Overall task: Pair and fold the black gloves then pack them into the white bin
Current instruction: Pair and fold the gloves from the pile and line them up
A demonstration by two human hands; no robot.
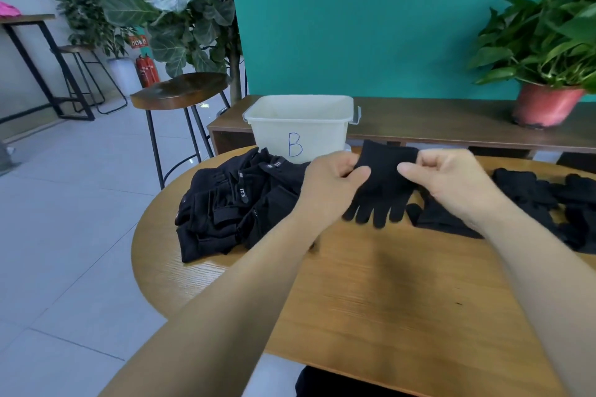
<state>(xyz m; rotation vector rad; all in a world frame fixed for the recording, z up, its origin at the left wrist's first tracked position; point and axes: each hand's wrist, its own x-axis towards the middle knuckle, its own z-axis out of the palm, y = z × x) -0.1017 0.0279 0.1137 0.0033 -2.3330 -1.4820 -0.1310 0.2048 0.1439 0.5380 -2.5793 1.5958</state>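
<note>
The left hand [332, 179] and right hand [450, 179] each pinched a side of one black glove [382, 185] near its cuff, holding it above the table [371, 284] with its fingers hanging down. A pile of gloves [232, 203] lay to the left and more gloves [541, 203] to the right. Behind stood the white bin [300, 122], marked B.

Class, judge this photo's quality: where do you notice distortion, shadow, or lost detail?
Head view: the wide-angle lens bows the table; a soft shadow falls on the wood below the held glove; the glove pile at left is nearly detail-less black.
</note>
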